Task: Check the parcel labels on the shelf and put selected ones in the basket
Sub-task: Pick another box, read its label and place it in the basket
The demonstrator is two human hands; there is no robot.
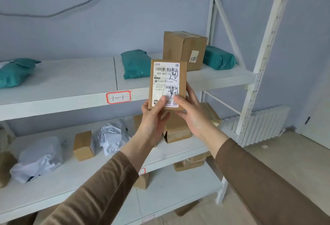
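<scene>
Your left hand (153,112) and right hand (189,112) pinch box (167,83) bottom edge, label (166,82) up. Top-heavy: may tip toward 12 o'clock. Basket unseen.

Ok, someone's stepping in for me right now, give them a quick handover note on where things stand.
Left hand and right hand both grip the bottom of a small cardboard parcel, held upright with its label facing the camera.
Other parcels lie on the white shelf: teal bags and a larger box on the upper level, grey bags and small boxes below.
No basket is in view.
Done: this parcel is lifted for checking.
Left: decide on it, check the rest.
</scene>
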